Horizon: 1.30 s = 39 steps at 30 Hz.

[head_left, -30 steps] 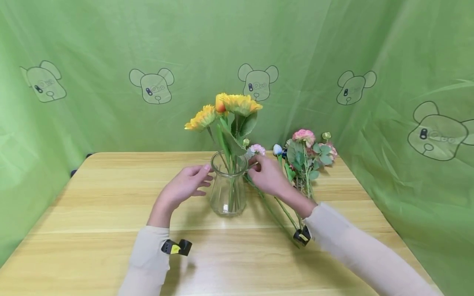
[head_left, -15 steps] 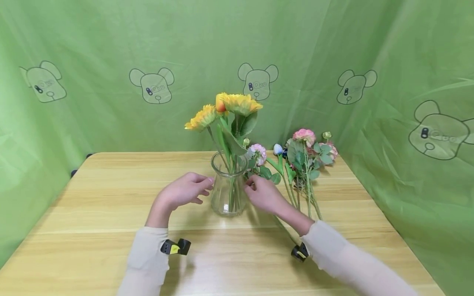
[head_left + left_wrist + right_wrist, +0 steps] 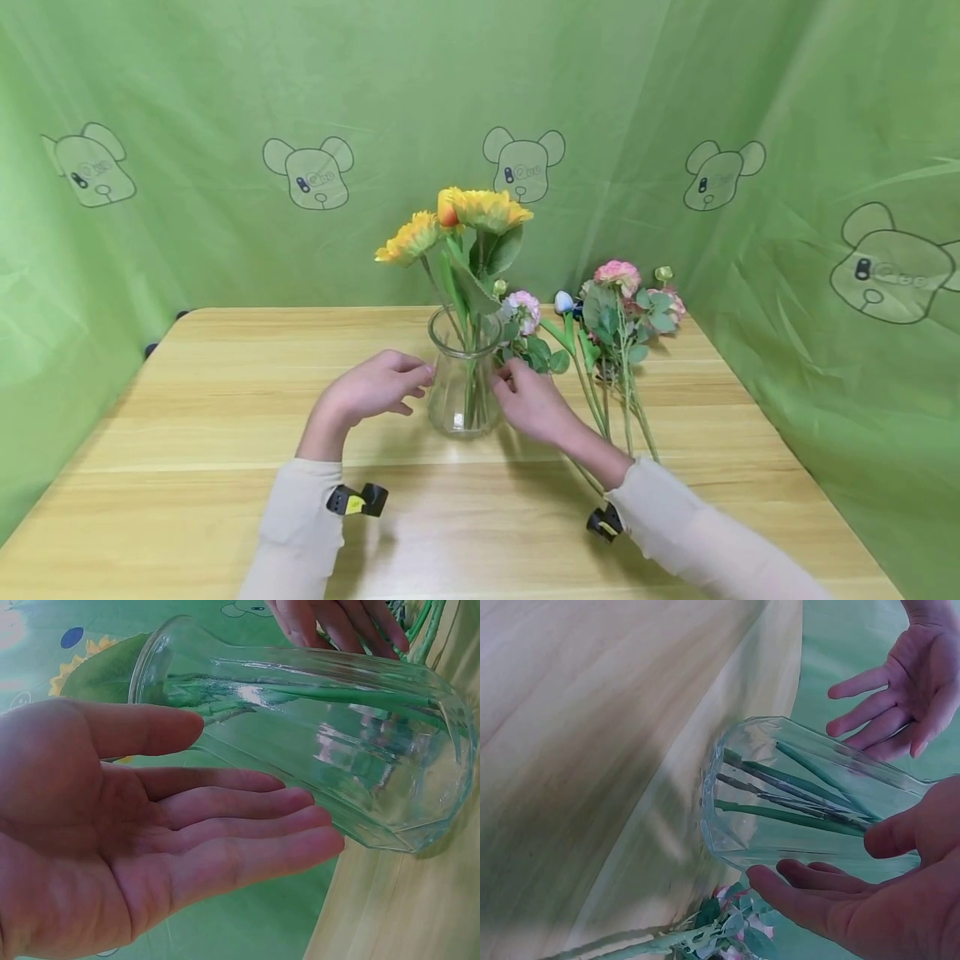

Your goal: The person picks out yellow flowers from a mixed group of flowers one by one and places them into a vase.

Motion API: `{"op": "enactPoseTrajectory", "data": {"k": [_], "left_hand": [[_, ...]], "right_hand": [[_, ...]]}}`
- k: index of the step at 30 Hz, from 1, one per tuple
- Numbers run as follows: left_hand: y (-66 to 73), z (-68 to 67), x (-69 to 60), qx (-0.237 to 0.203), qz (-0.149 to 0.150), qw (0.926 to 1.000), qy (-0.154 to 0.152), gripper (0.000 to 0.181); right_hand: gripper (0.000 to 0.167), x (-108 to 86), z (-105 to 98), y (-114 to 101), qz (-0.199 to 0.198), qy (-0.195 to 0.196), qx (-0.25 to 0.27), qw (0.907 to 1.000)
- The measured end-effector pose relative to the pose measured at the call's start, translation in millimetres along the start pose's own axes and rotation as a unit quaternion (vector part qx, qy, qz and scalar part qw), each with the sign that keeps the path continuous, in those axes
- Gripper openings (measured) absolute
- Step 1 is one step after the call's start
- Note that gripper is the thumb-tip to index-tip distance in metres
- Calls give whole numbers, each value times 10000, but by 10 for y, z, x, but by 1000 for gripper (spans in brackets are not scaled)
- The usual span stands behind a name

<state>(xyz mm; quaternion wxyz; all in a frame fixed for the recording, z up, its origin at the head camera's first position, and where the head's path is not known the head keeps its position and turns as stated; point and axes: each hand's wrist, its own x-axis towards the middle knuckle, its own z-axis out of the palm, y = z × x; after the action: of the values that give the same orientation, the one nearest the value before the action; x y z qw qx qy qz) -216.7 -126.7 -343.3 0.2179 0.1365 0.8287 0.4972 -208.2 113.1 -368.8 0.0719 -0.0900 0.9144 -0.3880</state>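
A clear glass vase [image 3: 447, 404] stands upright mid-table, holding two yellow sunflowers [image 3: 491, 212] and an orange-yellow tulip [image 3: 447, 208]. Their stems [image 3: 802, 814] show through the glass. Left of the vase is my left hand [image 3: 375, 387], palm turned toward it and fingers straight, holding nothing. On the other side, my right hand [image 3: 532, 407] is held close against the vase, thumb and fingers [image 3: 799, 900] spread beside the glass with nothing gripped. Whether its fingertips touch the glass I cannot tell. A lilac-pink flower [image 3: 523, 310] lies just behind that hand.
To the right lie a pale blue tulip [image 3: 564, 302] and pink flowers [image 3: 617, 277] with leaves. Their stems [image 3: 630, 408] point toward the front of the wooden table [image 3: 247, 367]. A green cloth [image 3: 405, 100] with bear-head drawings hangs behind and at the sides.
My right hand has come down from beside the vase's rim to its lower side, uncovering the lilac-pink flower. My left hand dropped slightly. The vase and its flowers have stayed put.
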Motion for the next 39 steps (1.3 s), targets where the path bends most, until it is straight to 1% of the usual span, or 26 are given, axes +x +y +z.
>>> {"op": "enactPoseTrajectory", "data": {"k": [4,8,10,13,19,24,27,31,35,38,39], "left_hand": [[-8,-2,4,-7,15,10000,19,47],[-20,-1,14,97,82,9999,102,46],[-29,2,23,138,107,9997,156,46],[-48,6,45,90,133,9996,247,47],[-79,31,105,-264,175,9980,556,50],[-117,89,196,-531,254,9945,863,49],[-146,121,251,-642,306,9925,991,49],[-182,158,310,-839,291,9895,1140,49],[-211,189,360,-1146,229,9847,1294,49],[-235,212,392,-1310,217,9815,1381,49],[-244,219,401,-1301,201,9811,1419,49]], "right_hand": [[32,0,16,3,-23,51,-83,9999],[34,9,27,4,-23,101,-147,9998],[34,20,30,4,-24,111,-111,9999],[36,49,32,17,-7,141,-37,9999],[40,155,48,54,55,287,164,9994],[40,236,62,81,98,450,272,9986],[41,270,67,83,177,483,404,9979],[44,315,74,85,309,540,536,9966],[48,348,83,78,453,603,690,9948],[49,370,98,85,455,698,794,9934],[49,376,105,87,432,736,808,9931]]}}
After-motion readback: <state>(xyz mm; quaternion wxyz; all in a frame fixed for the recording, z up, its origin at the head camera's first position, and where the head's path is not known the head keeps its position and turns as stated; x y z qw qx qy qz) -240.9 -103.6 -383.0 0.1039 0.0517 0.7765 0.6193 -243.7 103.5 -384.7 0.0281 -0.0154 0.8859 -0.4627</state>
